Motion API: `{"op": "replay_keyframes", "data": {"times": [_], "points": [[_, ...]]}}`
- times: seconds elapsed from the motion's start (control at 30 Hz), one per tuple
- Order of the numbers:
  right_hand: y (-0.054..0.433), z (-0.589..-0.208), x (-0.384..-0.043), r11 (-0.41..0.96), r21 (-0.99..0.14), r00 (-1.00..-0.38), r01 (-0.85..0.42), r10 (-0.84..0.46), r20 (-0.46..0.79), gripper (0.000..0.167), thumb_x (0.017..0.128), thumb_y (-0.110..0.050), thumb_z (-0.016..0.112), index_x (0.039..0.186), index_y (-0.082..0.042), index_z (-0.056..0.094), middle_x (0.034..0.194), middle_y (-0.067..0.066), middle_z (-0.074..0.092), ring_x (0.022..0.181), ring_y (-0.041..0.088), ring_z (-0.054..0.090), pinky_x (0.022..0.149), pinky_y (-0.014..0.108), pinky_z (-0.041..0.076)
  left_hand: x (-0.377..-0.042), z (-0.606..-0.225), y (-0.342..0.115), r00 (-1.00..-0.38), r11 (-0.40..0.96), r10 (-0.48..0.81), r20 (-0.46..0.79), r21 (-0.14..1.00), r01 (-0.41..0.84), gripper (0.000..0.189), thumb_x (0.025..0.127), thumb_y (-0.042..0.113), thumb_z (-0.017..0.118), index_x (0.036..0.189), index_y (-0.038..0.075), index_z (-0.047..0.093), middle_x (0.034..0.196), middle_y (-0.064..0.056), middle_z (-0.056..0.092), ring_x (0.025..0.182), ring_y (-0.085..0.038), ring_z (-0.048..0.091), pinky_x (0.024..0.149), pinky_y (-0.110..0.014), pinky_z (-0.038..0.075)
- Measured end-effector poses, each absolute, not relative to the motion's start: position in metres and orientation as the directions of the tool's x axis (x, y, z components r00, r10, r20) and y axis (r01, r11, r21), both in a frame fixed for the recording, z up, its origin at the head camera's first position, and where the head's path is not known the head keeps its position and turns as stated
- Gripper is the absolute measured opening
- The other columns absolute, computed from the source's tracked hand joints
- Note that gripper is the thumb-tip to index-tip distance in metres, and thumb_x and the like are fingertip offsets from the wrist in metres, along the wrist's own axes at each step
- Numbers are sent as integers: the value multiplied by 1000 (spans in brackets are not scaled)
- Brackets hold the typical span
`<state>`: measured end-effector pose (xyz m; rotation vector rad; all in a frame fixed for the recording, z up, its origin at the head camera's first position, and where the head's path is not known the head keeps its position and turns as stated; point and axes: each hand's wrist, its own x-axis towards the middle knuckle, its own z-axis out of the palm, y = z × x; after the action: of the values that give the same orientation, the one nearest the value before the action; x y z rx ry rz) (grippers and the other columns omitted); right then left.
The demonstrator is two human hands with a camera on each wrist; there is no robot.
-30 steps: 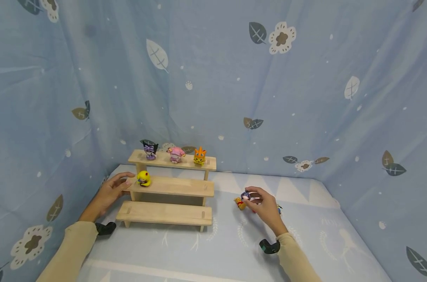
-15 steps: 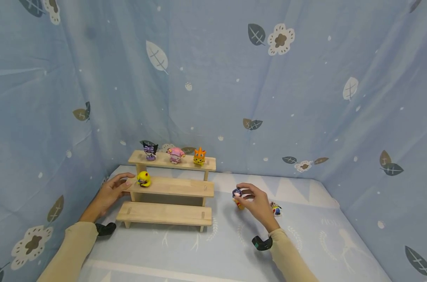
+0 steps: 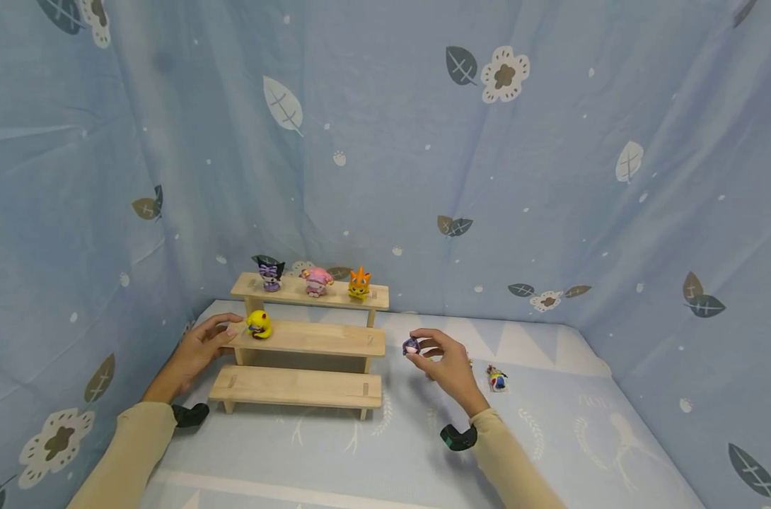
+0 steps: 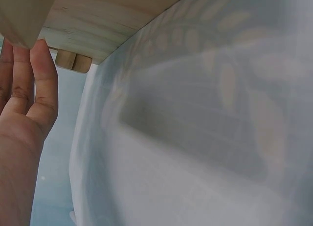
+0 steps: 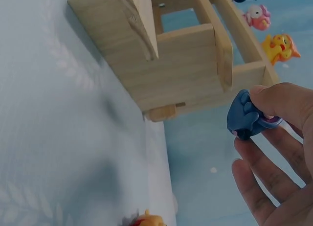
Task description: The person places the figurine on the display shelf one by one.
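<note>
My right hand [image 3: 448,366] pinches a small dark-blue figurine [image 3: 412,346] with a pale face between thumb and fingertips, held up to the right of a three-step wooden display shelf [image 3: 322,338]. Seen from the right wrist, the figurine [image 5: 243,116] is smooth and blue, and the lower fingers hang off it. My left hand [image 3: 202,348] grips the left end of the shelf's middle step, and its fingers [image 4: 45,74] reach up to the wood in the left wrist view. Near that hand, a yellow figurine [image 3: 259,324] stands on the middle step.
Along the top step stand a black-and-purple figurine [image 3: 271,276], a pink one [image 3: 316,281] and an orange-and-yellow one [image 3: 359,284]. A blue, red and yellow figurine [image 3: 496,379] lies on the light-blue cloth right of my right hand. Another orange-and-red figurine [image 5: 148,219] is partly visible below. Patterned curtains surround the table.
My right hand has moved left toward the shelf with the blue figurine, uncovering the figurine on the cloth at right. My left hand stays at the shelf's end.
</note>
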<state>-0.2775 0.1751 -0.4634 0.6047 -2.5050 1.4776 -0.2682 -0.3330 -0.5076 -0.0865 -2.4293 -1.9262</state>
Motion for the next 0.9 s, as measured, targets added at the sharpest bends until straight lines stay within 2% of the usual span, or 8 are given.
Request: {"op": "replay_keyframes", "data": {"times": [0.1,0.23,0.57,0.67,0.9], "points": [[169,-461,-278,410,-789,-887,-458,-268,375,40,88,-21,85,125,-23,72,110,-3,72,94,22,70,67,38,62,-268,-508,-333,-997,228,19,70,971,73,57,103,46,60,150,13,48,152,-17,41,113,-6,56,91,-43,58],[161,-458,-280,388,-769,-859,-508,-297,417,39,89,-20,84,126,-21,71,115,-5,71,100,19,70,84,38,61,-268,-508,-333,-997,232,19,74,970,77,59,104,45,60,150,11,47,153,-19,40,113,-7,56,92,-46,58],[148,-453,-281,374,-749,-834,-547,-319,450,40,89,-21,84,126,-21,71,117,-8,70,100,17,69,84,33,60,-268,-510,-334,-996,230,14,86,969,86,54,104,46,60,148,16,51,153,-16,41,114,-7,55,91,-42,59],[144,-451,-282,363,-739,-821,-567,-329,467,40,89,-20,84,126,-19,71,117,-7,70,99,14,69,84,32,60,-268,-511,-334,-996,233,15,91,968,92,53,104,45,59,148,16,51,152,-14,41,114,-7,55,91,-43,59],[132,-449,-284,314,-726,-786,-611,-352,509,40,88,-16,84,126,-16,70,117,-2,71,99,17,70,82,36,61,-268,-510,-333,-996,233,15,89,968,90,52,104,46,60,147,17,52,149,-11,45,113,-9,56,92,-44,58]]}}
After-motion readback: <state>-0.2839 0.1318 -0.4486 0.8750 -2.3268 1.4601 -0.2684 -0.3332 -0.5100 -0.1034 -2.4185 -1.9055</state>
